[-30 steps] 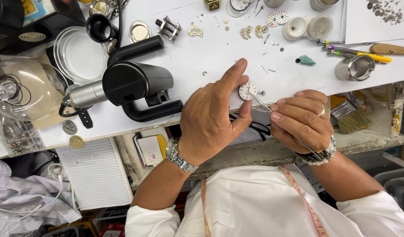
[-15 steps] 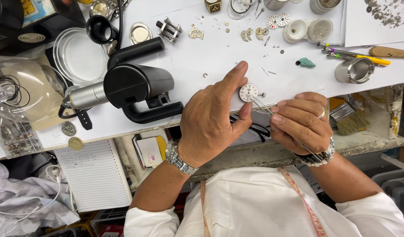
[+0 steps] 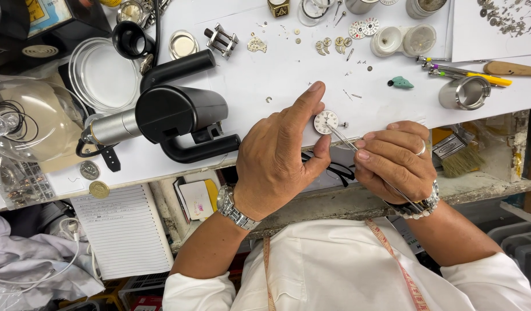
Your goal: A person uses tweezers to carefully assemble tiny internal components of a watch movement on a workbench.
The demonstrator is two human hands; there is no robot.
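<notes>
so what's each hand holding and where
Left hand pinches the watch dial by its edge, forefinger and thumb. Right hand holds tweezers along the shaft, tips on the dial.

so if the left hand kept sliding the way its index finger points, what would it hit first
The left hand points its index finger up and slightly right, past the watch dial. Next in that line, probably, are the tiny loose parts on the white table, though depth is hard to judge.

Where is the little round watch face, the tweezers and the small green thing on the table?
watch face [image 3: 326,121]: head view, on the middle of its white dial.
tweezers [image 3: 341,137]: head view, on the thin metal shaft between the dial and the right hand.
small green thing [image 3: 401,82]: head view, on its middle.
</notes>
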